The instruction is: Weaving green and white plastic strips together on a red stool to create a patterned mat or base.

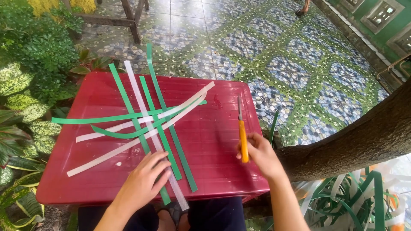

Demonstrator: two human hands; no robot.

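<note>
Several green and white strips point(147, 124) loosely crossed on red table point(214, 141), barely interlaced; left hand point(141, 184) flat, pressing strips; right hand point(259, 154) gripping orange-handled cutter point(242, 134).

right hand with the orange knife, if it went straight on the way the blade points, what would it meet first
The right hand holds the orange-handled knife pointing up-frame, away from the person. That line runs over bare red table, right of the green and white strips, then past the far edge to tiled floor. It looks free, though blade height is unclear.

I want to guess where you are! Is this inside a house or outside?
Outside, probably a tiled patio or garden yard: leafy plants crowd one side, a tree trunk leans past the red table, and patterned floor tiles spread beyond.
</note>
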